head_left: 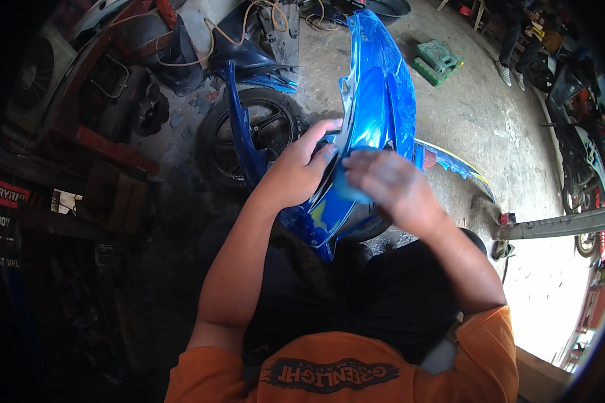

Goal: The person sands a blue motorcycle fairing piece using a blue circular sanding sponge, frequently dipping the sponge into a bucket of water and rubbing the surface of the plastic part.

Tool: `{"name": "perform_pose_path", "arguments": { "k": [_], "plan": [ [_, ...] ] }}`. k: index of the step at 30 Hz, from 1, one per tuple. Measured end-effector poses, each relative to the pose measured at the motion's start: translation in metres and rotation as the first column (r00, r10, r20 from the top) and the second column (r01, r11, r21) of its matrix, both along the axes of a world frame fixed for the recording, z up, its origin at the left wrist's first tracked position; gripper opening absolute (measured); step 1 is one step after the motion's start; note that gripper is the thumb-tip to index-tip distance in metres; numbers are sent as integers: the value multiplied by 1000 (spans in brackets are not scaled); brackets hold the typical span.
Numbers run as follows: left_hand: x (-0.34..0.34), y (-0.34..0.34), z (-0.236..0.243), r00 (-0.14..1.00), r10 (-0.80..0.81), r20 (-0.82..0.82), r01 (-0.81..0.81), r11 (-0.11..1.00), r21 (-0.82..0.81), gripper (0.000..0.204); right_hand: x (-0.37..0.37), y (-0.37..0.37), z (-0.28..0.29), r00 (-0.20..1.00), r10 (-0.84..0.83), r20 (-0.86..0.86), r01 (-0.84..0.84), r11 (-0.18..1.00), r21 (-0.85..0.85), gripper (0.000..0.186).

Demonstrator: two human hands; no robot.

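Note:
A long glossy blue motorcycle body panel (376, 74) stands tilted in front of me, its lower end near my knees. My left hand (304, 166) grips its left edge, thumb on the near face and the fingers partly hidden. Slightly blurred, my right hand (391, 187) presses a light-blue pad or cloth (351, 188) against the panel's lower middle. The fingers cover much of that pad, so its exact kind is unclear. Yellow-green and white markings show on the panel below it.
Left of the panel are a wheel with a black tyre (212, 158) and a darker blue panel piece (240, 127). A green crate (438, 62) sits farther off on the concrete. Another person's legs (511, 50) and parked motorcycles (578, 134) are at right.

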State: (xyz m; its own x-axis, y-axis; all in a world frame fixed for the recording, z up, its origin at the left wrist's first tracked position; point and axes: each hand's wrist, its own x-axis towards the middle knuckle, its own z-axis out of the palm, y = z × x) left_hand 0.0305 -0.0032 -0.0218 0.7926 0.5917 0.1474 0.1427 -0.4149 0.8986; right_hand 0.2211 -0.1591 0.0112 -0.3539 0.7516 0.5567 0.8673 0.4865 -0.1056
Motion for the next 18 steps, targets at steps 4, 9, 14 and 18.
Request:
{"name": "perform_pose_path", "arguments": {
  "k": [4, 9, 14, 18],
  "plan": [
    [4, -4, 8, 999, -9, -35, 6, 995, -104, 43, 33, 11, 2, 956, -223, -192, 227, 974, -4, 36],
    [1, -2, 13, 998, -14, -67, 7, 994, -108, 44, 13, 8, 0, 988, -23, -153, 20, 1000, -18, 37],
    [4, -6, 22, 980, -32, -197, -15, 972, -233, 45, 23, 9, -11, 973, -118, -199, 130, 990, 47, 40],
    [2, -4, 9, 998, -13, -54, 11, 999, -40, 44, 13, 8, -8, 988, 31, -150, -38, 998, -43, 34]
  ]
}}
